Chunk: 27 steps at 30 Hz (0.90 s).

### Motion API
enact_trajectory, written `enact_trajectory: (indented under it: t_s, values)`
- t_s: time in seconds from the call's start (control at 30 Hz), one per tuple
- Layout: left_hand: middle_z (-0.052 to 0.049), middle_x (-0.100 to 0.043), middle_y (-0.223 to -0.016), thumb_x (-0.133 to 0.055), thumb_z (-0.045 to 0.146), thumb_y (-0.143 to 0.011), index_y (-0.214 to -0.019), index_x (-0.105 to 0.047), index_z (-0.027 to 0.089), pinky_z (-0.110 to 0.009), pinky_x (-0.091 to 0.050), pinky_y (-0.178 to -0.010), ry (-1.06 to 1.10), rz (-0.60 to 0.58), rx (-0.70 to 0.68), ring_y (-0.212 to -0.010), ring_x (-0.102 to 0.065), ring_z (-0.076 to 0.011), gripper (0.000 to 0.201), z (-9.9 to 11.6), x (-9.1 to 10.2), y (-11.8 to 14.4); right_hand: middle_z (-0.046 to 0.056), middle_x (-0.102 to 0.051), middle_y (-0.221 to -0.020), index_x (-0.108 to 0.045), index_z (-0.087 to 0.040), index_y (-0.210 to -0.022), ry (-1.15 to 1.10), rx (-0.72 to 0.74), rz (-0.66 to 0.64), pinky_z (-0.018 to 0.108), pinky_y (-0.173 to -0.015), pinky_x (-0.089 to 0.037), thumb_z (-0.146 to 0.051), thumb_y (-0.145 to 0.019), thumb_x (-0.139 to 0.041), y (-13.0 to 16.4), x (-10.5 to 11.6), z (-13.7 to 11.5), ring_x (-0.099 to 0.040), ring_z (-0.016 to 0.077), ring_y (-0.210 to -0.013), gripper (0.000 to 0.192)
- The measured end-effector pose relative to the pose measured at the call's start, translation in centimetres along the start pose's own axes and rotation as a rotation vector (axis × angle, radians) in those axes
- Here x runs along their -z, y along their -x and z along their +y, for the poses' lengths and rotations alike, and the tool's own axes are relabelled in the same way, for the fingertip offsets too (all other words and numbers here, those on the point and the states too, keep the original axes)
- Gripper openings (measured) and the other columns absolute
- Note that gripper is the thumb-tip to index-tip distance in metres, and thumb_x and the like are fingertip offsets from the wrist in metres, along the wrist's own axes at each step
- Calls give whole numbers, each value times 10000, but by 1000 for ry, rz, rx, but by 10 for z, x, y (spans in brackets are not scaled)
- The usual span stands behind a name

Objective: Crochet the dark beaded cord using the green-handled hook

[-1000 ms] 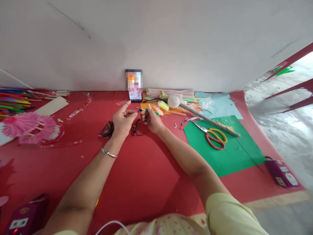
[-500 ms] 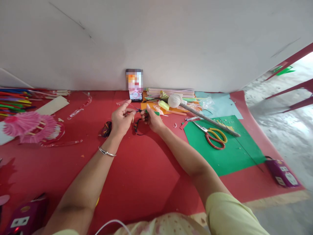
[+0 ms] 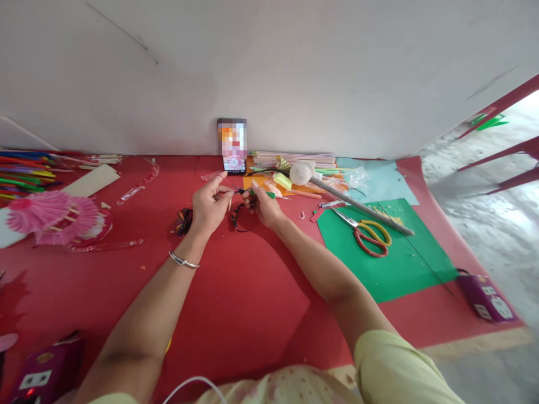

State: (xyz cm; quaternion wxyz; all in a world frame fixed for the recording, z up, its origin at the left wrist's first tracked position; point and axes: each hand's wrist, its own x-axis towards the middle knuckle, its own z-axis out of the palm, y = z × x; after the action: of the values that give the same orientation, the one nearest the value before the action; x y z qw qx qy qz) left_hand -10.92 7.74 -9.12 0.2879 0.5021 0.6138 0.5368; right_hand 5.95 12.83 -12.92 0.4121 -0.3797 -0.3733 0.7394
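Note:
My left hand [image 3: 209,206] and my right hand [image 3: 261,206] meet above a red mat [image 3: 236,292], a little in front of a phone [image 3: 232,145] leaning on the wall. My right hand pinches a thin green stick [image 3: 264,194]. My left hand pinches its dark near tip, where a multicoloured thread [image 3: 236,216] hangs in a loop between both hands. A small bundle of the same thread [image 3: 184,221] lies on the mat just left of my left hand.
Red and yellow scissors [image 3: 368,234] and a long grey rod with a white ball end [image 3: 357,205] lie on green paper [image 3: 391,264] at the right. Pink paper fans [image 3: 50,216] and coloured straws [image 3: 25,171] are at the left. Purple power strips sit at bottom left [image 3: 37,376] and right [image 3: 484,294].
Both hands have shifted slightly away from me and closer together, still holding the stick and thread. Nothing else moved.

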Motion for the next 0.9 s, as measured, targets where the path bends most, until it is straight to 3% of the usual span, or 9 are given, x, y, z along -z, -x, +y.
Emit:
enact_trajectory:
  t_s: [0.33,0.5,0.9]
  values:
    - [-47,-796,-853,-905,244,-666,-1378,-804,165,-273,-511,-662,347,-32,222,-688,-614,-132,723,7,-2,0,-3,-642,-659,-722,-193,-765,-50,-23,-90,240,-513,-359,-832,-814,-813,7,-4,-7,-546,112,-585,647]
    - [-40,-789,-823,-916,255,-676,-1338,-825,147,-303,-542,-751,264,-21,176,-730,-662,-155,676,4,1,-2,12,-656,-654,-737,-189,-722,103,71,-106,252,-533,-367,-774,-825,-832,5,3,-6,-561,120,-596,601]
    - [-46,-822,-847,-888,320,-760,-1375,-822,160,-281,-515,-703,125,-46,69,-696,-647,-145,638,-10,4,-4,48,-695,-691,-780,-189,-730,208,149,-90,266,-563,-383,-747,-852,-821,2,9,-5,-575,141,-615,573]
